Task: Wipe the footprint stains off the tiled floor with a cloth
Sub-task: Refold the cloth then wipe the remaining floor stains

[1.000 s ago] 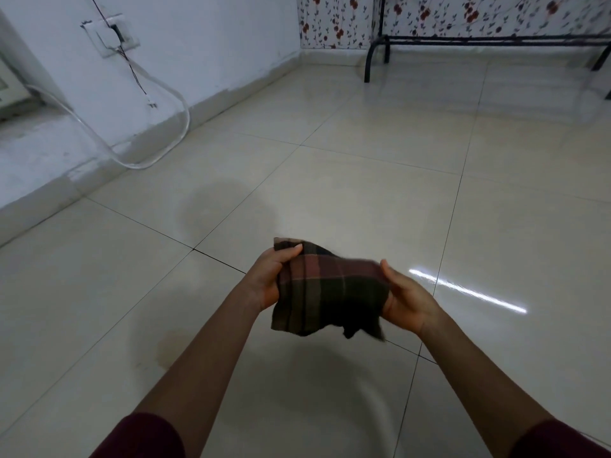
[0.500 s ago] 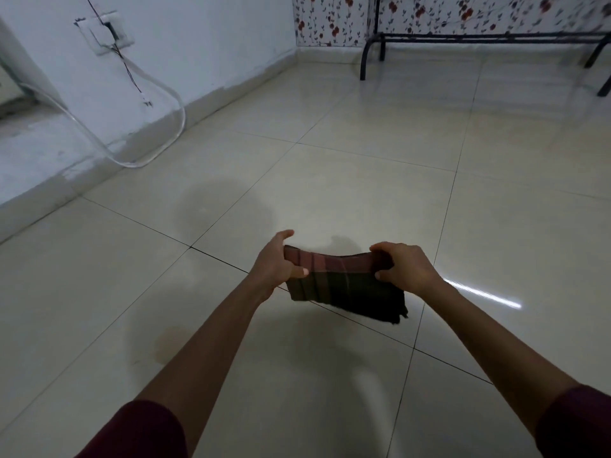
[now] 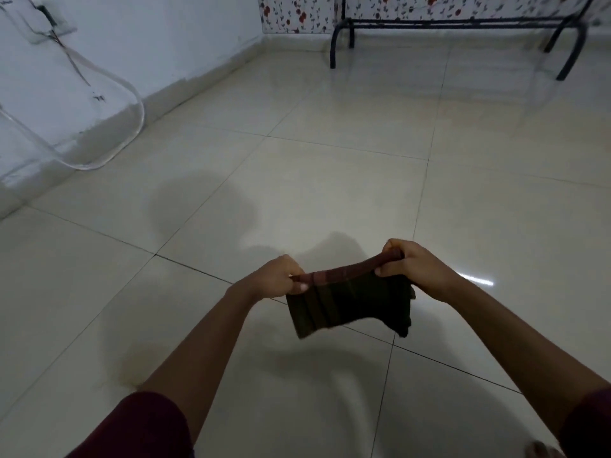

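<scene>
A dark plaid cloth [image 3: 350,305] hangs folded in the air above the cream tiled floor [image 3: 330,180]. My left hand [image 3: 277,276] pinches its upper left edge. My right hand [image 3: 413,266] grips the upper right edge, a little higher. The top edge is stretched taut between them and the rest droops below. A faint brownish smudge [image 3: 132,371] marks the tile beside my left forearm. I cannot make out any distinct footprint shape.
A white wall [image 3: 139,44] with a socket and a looping clear tube [image 3: 125,94] runs along the left. A black metal frame [image 3: 456,24] stands at the back against floral wallpaper. Bare toes [image 3: 542,449] show at the bottom right.
Both hands have turned the cloth from a face-up spread to a hanging fold, gripping its top edge. The view has shifted left, so hands and cloth sit further right.
</scene>
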